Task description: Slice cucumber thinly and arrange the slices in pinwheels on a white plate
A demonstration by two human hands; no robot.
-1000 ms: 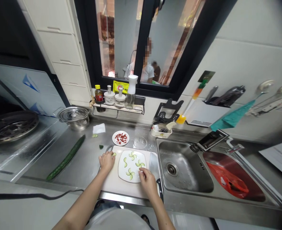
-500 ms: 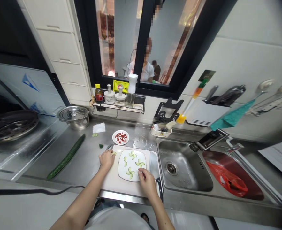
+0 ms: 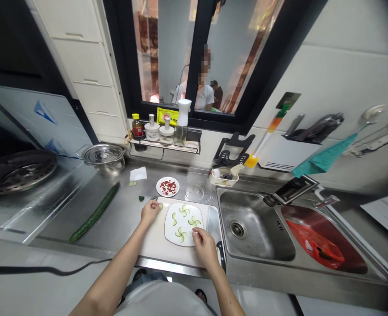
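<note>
My left hand (image 3: 150,212) is over the cutting board's (image 3: 154,243) upper left corner, its fingers pinched at a small cucumber slice (image 3: 160,206). My right hand (image 3: 205,245) is at the right edge of the white plate (image 3: 170,235), fingertips curled together; whatever they may hold is hidden. On the plate, thin cucumber slices form several pinwheels, such as the cucumber pinwheel (image 3: 181,234) near the front. A shorter curved group of cucumber slices (image 3: 174,219) lies at the left. A knife (image 3: 220,254) rests along the board's right side, its blade partly behind the plate side.
A whole cucumber (image 3: 95,213) lies left on the steel counter. Behind the board are a dish of red bits (image 3: 159,188), a cucumber end (image 3: 141,198) and white paper (image 3: 138,174). A lidded pot (image 3: 106,160) stands back left; the sink (image 3: 256,245) is right.
My left hand has lifted its fingertips slightly and drawn them together beside the cucumber slice. My right hand stays by the plate's right edge. The view has shifted a little.
</note>
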